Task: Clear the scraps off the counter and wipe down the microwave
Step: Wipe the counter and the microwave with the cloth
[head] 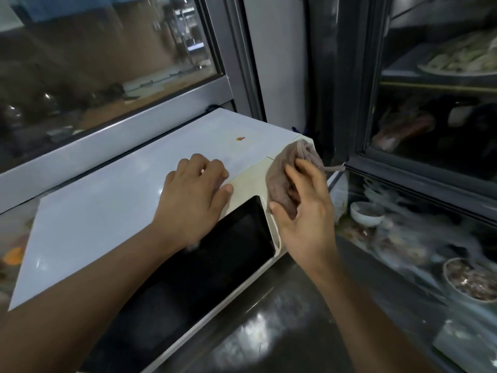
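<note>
A white microwave (107,200) with a dark glass door (215,259) fills the middle of the view. My left hand (193,195) rests on its top near the front right, fingers loosely bent, holding nothing. My right hand (304,211) grips a bunched brown cloth (290,173) against the microwave's upper right corner, over the control panel side. A small orange sticker or scrap (241,138) lies on the top behind my hands.
A shiny steel counter (282,324) runs under the microwave. To the right stands a glass display fridge (430,130) holding food, with a white bowl (367,213) and a plate of food (470,281) lower down. A window (107,63) sits behind. An orange scrap (13,255) lies far left.
</note>
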`<action>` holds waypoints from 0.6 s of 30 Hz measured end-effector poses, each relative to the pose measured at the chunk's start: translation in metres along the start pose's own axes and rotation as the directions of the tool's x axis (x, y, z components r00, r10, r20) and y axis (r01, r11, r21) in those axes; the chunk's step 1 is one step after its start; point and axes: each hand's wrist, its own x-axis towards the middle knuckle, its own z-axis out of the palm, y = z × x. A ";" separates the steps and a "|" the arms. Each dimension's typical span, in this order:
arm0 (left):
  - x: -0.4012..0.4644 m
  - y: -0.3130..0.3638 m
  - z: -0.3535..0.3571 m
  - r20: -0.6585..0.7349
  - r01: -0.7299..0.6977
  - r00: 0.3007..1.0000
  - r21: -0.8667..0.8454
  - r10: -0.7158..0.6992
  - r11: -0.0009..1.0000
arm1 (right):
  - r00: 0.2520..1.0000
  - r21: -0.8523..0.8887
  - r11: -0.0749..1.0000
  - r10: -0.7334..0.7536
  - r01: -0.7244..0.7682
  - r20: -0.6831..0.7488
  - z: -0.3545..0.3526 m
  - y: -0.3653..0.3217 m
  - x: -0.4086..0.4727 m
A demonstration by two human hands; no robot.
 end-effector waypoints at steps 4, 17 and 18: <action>0.000 0.000 0.001 -0.003 0.003 1.000 0.003 -0.003 1.000 | 0.998 -0.010 0.999 0.036 -0.037 -0.042 0.006 0.006 0.002; 0.001 -0.001 0.003 -0.013 0.016 1.000 -0.067 -0.017 0.998 | 0.975 -0.166 0.984 -0.090 0.056 -0.204 0.050 -0.018 0.000; 0.001 -0.001 0.003 -0.016 0.017 1.000 -0.068 -0.019 0.998 | 0.967 -0.182 0.980 -0.115 0.073 -0.227 0.054 -0.011 -0.003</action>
